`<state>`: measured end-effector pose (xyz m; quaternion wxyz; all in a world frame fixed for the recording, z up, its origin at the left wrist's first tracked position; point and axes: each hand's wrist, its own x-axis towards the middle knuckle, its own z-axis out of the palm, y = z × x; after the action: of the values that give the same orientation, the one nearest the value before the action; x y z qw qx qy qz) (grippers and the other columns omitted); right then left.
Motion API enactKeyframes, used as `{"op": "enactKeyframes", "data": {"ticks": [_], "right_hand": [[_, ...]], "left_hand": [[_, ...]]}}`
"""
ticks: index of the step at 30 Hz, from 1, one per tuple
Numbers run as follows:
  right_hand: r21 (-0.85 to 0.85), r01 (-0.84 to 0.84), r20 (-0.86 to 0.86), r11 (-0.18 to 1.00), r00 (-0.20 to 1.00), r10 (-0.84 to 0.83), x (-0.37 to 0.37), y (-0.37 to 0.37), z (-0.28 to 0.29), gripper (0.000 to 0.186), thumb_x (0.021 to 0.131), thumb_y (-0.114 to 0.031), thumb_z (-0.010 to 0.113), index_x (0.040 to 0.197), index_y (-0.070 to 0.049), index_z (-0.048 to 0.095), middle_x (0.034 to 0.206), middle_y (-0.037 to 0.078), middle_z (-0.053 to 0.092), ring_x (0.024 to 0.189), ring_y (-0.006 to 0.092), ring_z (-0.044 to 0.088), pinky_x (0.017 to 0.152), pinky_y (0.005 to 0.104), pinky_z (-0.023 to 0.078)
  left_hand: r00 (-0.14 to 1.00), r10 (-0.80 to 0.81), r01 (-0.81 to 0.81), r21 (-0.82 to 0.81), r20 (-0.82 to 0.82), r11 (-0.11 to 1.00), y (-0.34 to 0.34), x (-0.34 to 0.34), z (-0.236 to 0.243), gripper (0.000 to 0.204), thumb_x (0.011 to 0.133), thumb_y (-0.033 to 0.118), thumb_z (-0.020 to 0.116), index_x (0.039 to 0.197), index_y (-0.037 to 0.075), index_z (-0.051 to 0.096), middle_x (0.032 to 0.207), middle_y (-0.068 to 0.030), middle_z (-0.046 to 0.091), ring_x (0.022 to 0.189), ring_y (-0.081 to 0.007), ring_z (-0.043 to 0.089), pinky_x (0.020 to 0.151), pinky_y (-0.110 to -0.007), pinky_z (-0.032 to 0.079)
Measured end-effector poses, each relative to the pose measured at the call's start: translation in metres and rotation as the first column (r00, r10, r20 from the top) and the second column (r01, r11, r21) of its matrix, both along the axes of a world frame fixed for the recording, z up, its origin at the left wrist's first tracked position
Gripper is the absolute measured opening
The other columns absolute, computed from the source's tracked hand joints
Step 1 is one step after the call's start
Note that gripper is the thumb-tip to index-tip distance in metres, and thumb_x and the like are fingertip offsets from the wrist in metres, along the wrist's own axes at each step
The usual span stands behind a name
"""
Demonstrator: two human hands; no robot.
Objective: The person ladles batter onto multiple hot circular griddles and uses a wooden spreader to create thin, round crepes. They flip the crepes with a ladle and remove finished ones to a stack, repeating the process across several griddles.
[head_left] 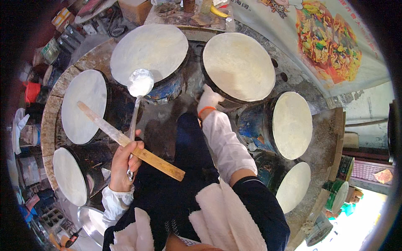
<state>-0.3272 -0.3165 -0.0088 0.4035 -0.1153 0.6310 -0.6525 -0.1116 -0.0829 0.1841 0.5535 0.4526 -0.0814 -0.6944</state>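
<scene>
The left hand (124,166) holds a ladle (134,115) and, mid-stick, a likely light, stiff wooden scraper (112,130). By the griddle (231,100), I can't tell what the right hand (209,99) holds.

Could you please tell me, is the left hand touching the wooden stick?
Touching. The head view shows the left hand gripping the wooden stick near its middle.

left grip (124,164) curled | right grip (210,99) forward | right arm (228,144) extended
</scene>
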Motion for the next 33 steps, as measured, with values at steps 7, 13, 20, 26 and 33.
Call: {"op": "enactKeyframes", "data": {"ticks": [7, 13, 20, 26, 33], "right_hand": [[-0.047, -0.579, 0.274, 0.814, 0.776, 0.568, 0.017, -0.057, -0.030, 0.046, 0.090, -0.022, 0.072, 0.122, -0.004, 0.045, 0.081, 0.011, 0.066, 0.052, 0.0212, 0.056, 0.042, 0.0345, 0.042], [-0.041, -0.616, -0.377, 0.787, 0.739, 0.559, -0.061, -0.002, 0.030, 0.031, 0.091, -0.026, 0.071, 0.110, -0.001, 0.073, 0.092, 0.009, 0.072, 0.077, 0.0155, 0.065, 0.071, 0.0301, 0.052], [0.169, -0.133, -0.314, 0.977, 0.932, 0.181, -0.276, 0.013, 0.021, 0.040, 0.102, -0.040, 0.051, 0.108, -0.003, 0.066, 0.071, 0.006, 0.064, 0.047, 0.0155, 0.054, 0.040, 0.0306, 0.042], [0.419, -0.188, -0.339, 0.888, 0.875, 0.345, -0.287, 0.003, -0.003, 0.056, 0.102, -0.053, 0.044, 0.082, -0.005, 0.065, 0.054, 0.005, 0.057, 0.038, 0.0184, 0.050, 0.035, 0.0338, 0.037], [0.448, -0.313, -0.334, 0.837, 0.810, 0.481, -0.222, 0.049, -0.014, 0.064, 0.095, -0.059, 0.052, 0.083, 0.001, 0.072, 0.068, 0.012, 0.069, 0.055, 0.0220, 0.062, 0.051, 0.0378, 0.048]], "left_hand": [[0.999, -0.032, 0.032, -0.018, 0.034, 0.999, -0.009, -0.006, 0.004, 0.044, 0.101, 0.012, 0.056, 0.141, -0.001, 0.044, 0.095, -0.0086, 0.062, 0.047, -0.0015, 0.039, 0.037, -0.017, 0.033], [0.999, -0.040, 0.040, -0.041, -0.004, 0.998, -0.011, -0.009, 0.009, 0.045, 0.101, 0.012, 0.055, 0.142, -0.002, 0.044, 0.094, -0.0087, 0.062, 0.046, -0.0016, 0.038, 0.037, -0.016, 0.032], [0.997, -0.081, 0.081, -0.030, 0.019, 0.996, -0.019, -0.012, 0.009, 0.045, 0.101, 0.012, 0.056, 0.142, -0.001, 0.044, 0.094, -0.0074, 0.062, 0.046, -0.0013, 0.038, 0.037, -0.017, 0.033], [0.996, -0.089, 0.089, -0.031, -0.003, 0.996, -0.016, -0.015, 0.008, 0.046, 0.101, 0.012, 0.056, 0.142, -0.001, 0.043, 0.096, -0.0080, 0.064, 0.046, -0.0014, 0.039, 0.037, -0.017, 0.032], [0.997, -0.078, 0.078, -0.053, 0.002, 0.996, -0.011, -0.017, 0.001, 0.046, 0.100, 0.012, 0.056, 0.142, -0.001, 0.043, 0.095, -0.0080, 0.064, 0.045, -0.0015, 0.039, 0.037, -0.017, 0.033]]}}
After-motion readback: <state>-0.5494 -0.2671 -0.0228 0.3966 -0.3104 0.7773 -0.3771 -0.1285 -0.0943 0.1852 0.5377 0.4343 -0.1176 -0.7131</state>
